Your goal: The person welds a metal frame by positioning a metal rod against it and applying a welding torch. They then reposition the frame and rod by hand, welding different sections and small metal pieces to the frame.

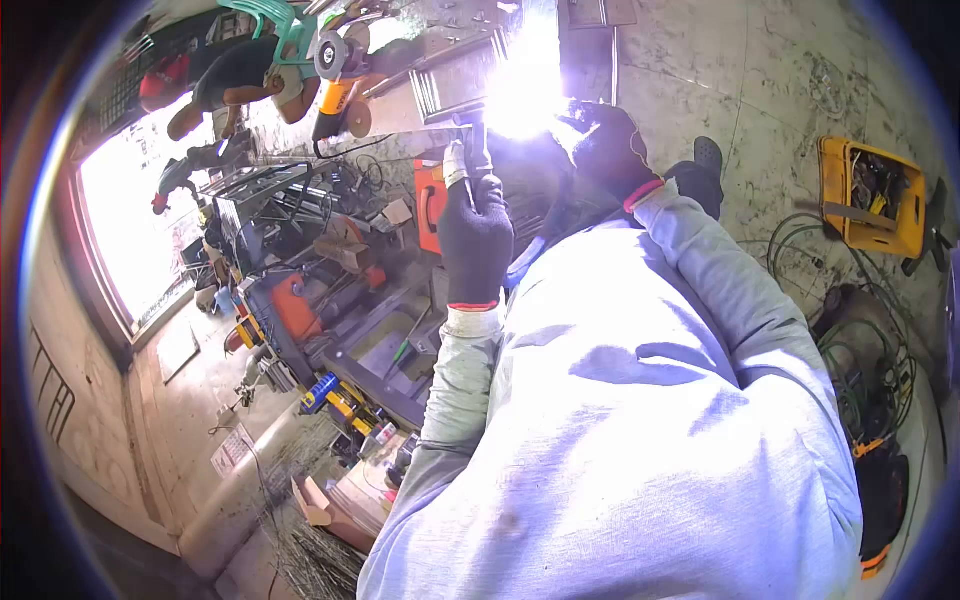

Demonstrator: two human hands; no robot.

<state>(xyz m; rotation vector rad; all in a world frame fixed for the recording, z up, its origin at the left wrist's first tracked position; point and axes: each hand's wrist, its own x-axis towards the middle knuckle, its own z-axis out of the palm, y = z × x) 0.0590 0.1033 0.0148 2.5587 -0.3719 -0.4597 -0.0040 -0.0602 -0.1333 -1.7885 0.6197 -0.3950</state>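
Note:
My left hand (476,240), in a dark glove with a red cuff, is closed around a short grey metal piece (479,150). A glaring white welding arc (525,100) burns just beyond it and washes out the work there. On the other side of the glare is my right hand (606,150), gloved the same way. Its fingers curl toward the light, and what they hold is lost in glare and shadow. Left of my hands, an orange and black angle grinder (333,90) lies beside a thin metal bar (390,135).
A yellow crate (872,195) of tools stands at right, with cables (800,235) nearby. Metal frames (270,200) and an orange-sided machine (297,305) crowd the left. Two other people (235,75) are at upper left, near a green plastic chair (285,25) and a bright doorway (140,220).

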